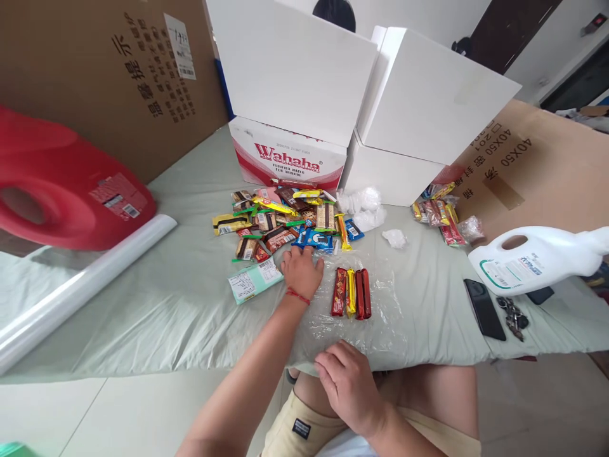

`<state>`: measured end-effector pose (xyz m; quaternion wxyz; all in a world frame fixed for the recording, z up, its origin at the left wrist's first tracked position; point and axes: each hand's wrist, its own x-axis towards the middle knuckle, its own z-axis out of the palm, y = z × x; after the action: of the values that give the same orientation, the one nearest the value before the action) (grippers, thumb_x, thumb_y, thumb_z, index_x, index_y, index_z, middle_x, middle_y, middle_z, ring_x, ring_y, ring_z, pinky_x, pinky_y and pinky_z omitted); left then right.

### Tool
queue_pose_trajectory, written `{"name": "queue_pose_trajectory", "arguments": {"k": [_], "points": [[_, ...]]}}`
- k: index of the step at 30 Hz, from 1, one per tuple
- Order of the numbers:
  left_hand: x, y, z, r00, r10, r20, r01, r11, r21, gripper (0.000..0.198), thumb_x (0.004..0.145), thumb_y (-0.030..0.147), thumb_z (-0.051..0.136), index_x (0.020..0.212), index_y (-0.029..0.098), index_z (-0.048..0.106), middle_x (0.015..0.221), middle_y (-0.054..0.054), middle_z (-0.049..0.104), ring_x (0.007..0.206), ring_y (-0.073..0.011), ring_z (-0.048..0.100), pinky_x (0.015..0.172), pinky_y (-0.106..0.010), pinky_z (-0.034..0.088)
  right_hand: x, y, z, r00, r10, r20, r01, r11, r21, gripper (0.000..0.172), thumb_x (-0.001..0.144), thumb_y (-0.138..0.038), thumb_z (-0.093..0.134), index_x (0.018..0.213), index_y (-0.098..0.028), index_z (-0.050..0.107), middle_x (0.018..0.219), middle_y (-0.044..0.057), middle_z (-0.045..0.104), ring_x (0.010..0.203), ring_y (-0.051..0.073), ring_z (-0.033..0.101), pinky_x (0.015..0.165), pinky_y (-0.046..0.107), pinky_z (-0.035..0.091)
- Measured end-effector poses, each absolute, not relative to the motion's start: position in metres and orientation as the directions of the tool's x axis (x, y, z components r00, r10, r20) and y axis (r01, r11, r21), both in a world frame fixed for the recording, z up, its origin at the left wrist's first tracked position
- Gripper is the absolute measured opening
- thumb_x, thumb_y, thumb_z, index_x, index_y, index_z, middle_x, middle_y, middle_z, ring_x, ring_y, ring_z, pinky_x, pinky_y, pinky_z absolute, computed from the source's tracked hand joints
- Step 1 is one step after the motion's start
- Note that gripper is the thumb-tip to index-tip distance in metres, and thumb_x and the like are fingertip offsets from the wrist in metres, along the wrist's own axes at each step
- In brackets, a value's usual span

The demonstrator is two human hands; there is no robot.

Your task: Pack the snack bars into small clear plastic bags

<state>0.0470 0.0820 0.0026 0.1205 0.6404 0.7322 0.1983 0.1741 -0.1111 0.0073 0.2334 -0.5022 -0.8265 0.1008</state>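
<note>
My left hand (pixel 302 273), a red string at its wrist, reaches to the front of a pile of wrapped snack bars (pixel 276 220). Its fingers are apart, and their tips touch the lower edge of a blue snack packet (pixel 318 240). Left of this hand lies a mint-green packet (pixel 254 281). On clear plastic film (pixel 387 304), a red-brown bar (pixel 339 292), a yellow bar (pixel 351 293) and two dark red bars (pixel 363 294) stand side by side. My right hand (pixel 349 384) rests at the table's front edge, fingers curled together, nothing visible in them.
White boxes (pixel 295 70) and a Wahaha carton (pixel 288 155) stand behind the pile. A red jug (pixel 71 184) and film roll (pixel 90 289) lie left. Rightward are more snacks (pixel 440 212), a white bottle (pixel 523 260), a phone (pixel 484 309) and keys (pixel 514 317).
</note>
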Motion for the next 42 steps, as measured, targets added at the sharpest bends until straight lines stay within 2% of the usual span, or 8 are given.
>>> {"name": "queue_pose_trajectory", "arguments": {"k": [4, 8, 14, 19, 25, 33, 38, 42], "points": [[0.044, 0.09, 0.004, -0.156, 0.987, 0.03, 0.886, 0.126, 0.446, 0.03, 0.091, 0.043, 0.054, 0.101, 0.021, 0.073, 0.117, -0.016, 0.062, 0.115, -0.0362, 0.055, 0.091, -0.047, 0.046, 0.174, -0.111, 0.021, -0.316, 0.901, 0.298, 0.758, 0.429, -0.492, 0.008, 0.1, -0.026, 0.057, 0.105, -0.023, 0.062, 0.095, 0.005, 0.066, 0.086, 0.021, 0.062, 0.075, 0.035, 0.052], [0.043, 0.1, 0.008, -0.137, 0.99, -0.025, 0.878, 0.133, 0.46, 0.039, 0.092, 0.05, 0.053, 0.108, 0.02, 0.073, 0.117, -0.016, 0.064, 0.114, -0.0347, 0.06, 0.093, -0.044, 0.048, 0.151, -0.104, 0.018, -0.38, 0.904, 0.198, 0.818, 0.428, -0.384, 0.061, 0.08, -0.054, 0.082, 0.124, -0.019, 0.059, 0.112, 0.011, 0.064, 0.096, 0.029, 0.061, 0.08, 0.045, 0.056], [0.045, 0.115, 0.011, -0.114, 0.99, -0.08, 0.867, 0.138, 0.479, 0.032, 0.086, 0.045, 0.063, 0.104, 0.021, 0.072, 0.121, -0.015, 0.066, 0.114, -0.0318, 0.064, 0.092, -0.038, 0.049, 0.136, -0.1, -0.008, -0.46, 0.868, 0.189, 0.817, 0.497, -0.292, 0.007, 0.09, -0.017, 0.069, 0.093, -0.023, 0.067, 0.086, 0.003, 0.062, 0.084, 0.022, 0.056, 0.071, 0.035, 0.047], [0.036, 0.114, 0.019, -0.092, 0.988, -0.126, 0.822, 0.146, 0.55, 0.016, 0.087, 0.027, 0.055, 0.089, 0.02, 0.07, 0.105, -0.009, 0.072, 0.097, -0.0237, 0.067, 0.08, -0.031, 0.048, 0.153, -0.11, -0.011, -0.428, 0.864, 0.264, 0.797, 0.499, -0.341, 0.01, 0.092, -0.011, 0.065, 0.089, -0.021, 0.067, 0.083, 0.002, 0.062, 0.08, 0.019, 0.055, 0.07, 0.032, 0.047], [0.011, 0.104, 0.024, -0.099, 0.983, -0.157, 0.767, 0.176, 0.617, 0.018, 0.09, 0.029, 0.052, 0.092, 0.019, 0.066, 0.09, -0.006, 0.074, 0.086, -0.0209, 0.067, 0.073, -0.029, 0.045, 0.173, -0.123, 0.004, -0.4, 0.867, 0.297, 0.774, 0.493, -0.397, 0.019, 0.099, -0.008, 0.052, 0.095, -0.02, 0.066, 0.086, 0.003, 0.062, 0.079, 0.018, 0.056, 0.072, 0.031, 0.048], [0.03, 0.104, 0.02, -0.111, 0.982, -0.154, 0.851, 0.174, 0.496, 0.065, 0.082, 0.076, 0.056, 0.108, 0.017, 0.069, 0.123, -0.019, 0.069, 0.104, -0.0341, 0.067, 0.077, -0.036, 0.047, 0.175, -0.12, 0.008, -0.432, 0.816, 0.384, 0.738, 0.565, -0.37, 0.016, 0.099, -0.01, 0.054, 0.092, -0.02, 0.065, 0.082, 0.003, 0.062, 0.075, 0.018, 0.054, 0.07, 0.031, 0.047], [0.031, 0.122, 0.015, -0.062, 0.975, -0.213, 0.776, 0.181, 0.604, 0.034, 0.08, 0.054, 0.066, 0.073, 0.021, 0.065, 0.076, -0.008, 0.069, 0.08, -0.0261, 0.065, 0.065, -0.031, 0.039, 0.175, -0.121, 0.003, -0.434, 0.827, 0.357, 0.735, 0.554, -0.39, 0.015, 0.1, -0.012, 0.055, 0.096, -0.02, 0.067, 0.084, 0.003, 0.064, 0.078, 0.018, 0.056, 0.073, 0.032, 0.049], [0.01, 0.119, 0.01, -0.08, 0.978, -0.191, 0.554, 0.203, 0.808, 0.036, 0.077, 0.048, 0.068, 0.06, 0.02, 0.053, 0.056, 0.001, 0.05, 0.059, -0.0152, 0.049, 0.055, -0.026, 0.031, 0.182, -0.124, 0.001, -0.424, 0.835, 0.35, 0.727, 0.544, -0.418, 0.014, 0.099, -0.011, 0.056, 0.096, -0.02, 0.067, 0.085, 0.004, 0.064, 0.078, 0.018, 0.056, 0.073, 0.032, 0.049]]}}
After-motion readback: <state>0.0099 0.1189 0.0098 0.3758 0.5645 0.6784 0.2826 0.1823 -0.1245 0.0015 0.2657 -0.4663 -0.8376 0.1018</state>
